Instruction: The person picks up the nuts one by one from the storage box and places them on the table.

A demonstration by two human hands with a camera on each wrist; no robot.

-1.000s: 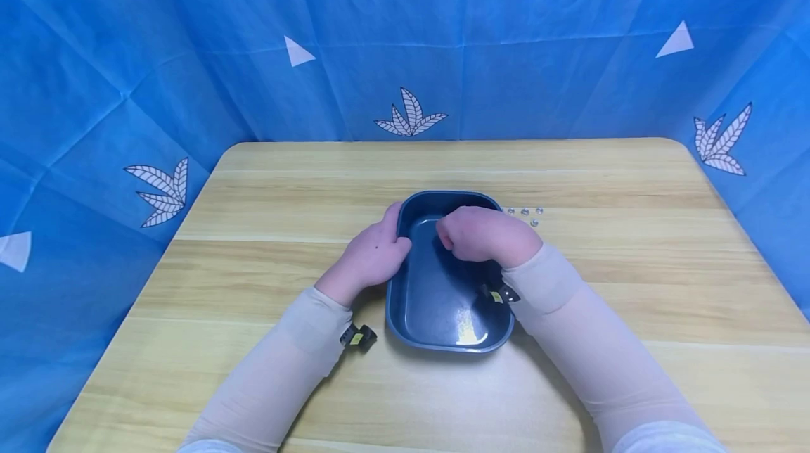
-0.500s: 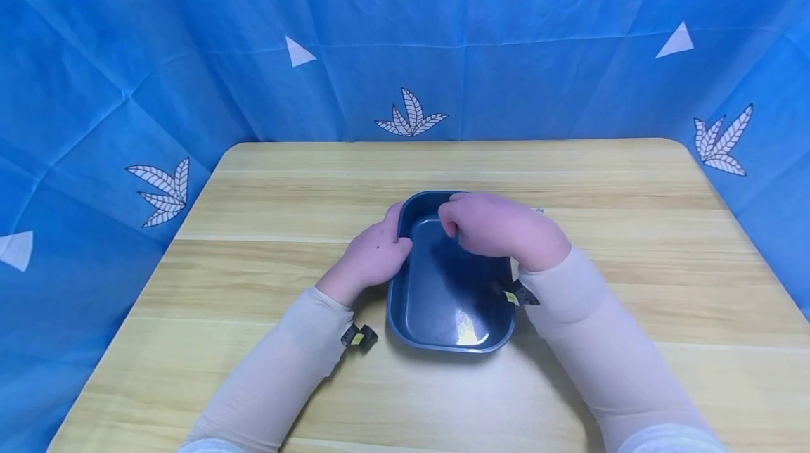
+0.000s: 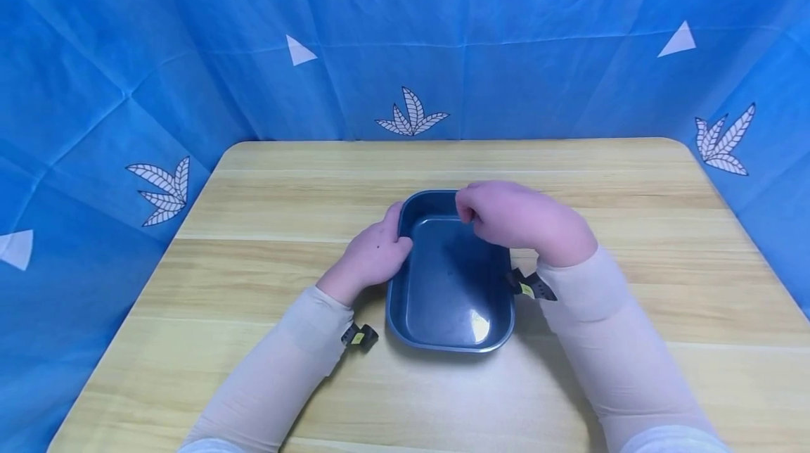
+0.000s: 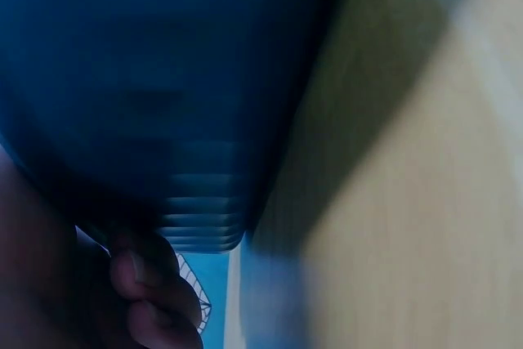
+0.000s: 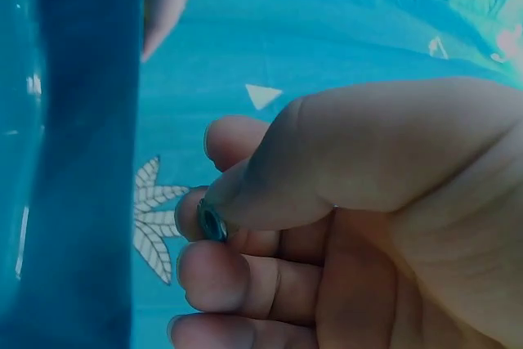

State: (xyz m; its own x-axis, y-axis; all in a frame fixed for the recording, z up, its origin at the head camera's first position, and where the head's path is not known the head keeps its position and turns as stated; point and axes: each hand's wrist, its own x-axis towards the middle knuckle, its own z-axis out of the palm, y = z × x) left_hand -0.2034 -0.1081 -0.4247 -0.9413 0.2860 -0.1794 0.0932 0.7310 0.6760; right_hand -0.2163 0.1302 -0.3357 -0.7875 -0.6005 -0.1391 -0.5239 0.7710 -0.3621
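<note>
In the head view a dark blue rectangular tray stands on the wooden table. My left hand grips its left rim, thumb over the edge; in the left wrist view its curled fingers show beside the tray's outer wall. Over the tray's far right corner is my right hand. The right wrist view shows it pinching a small ring-shaped metal nut between thumb and fingertips. The nut is hidden from the head camera.
The light wooden table has rounded far corners. A blue cloth with white leaf and triangle prints hangs behind it and along the sides. Both wrists carry small black cameras.
My right hand has moved from inside the tray toward its far right corner, rightward and away from me. It now covers the small metal pieces seen on the table earlier. The left hand stays.
</note>
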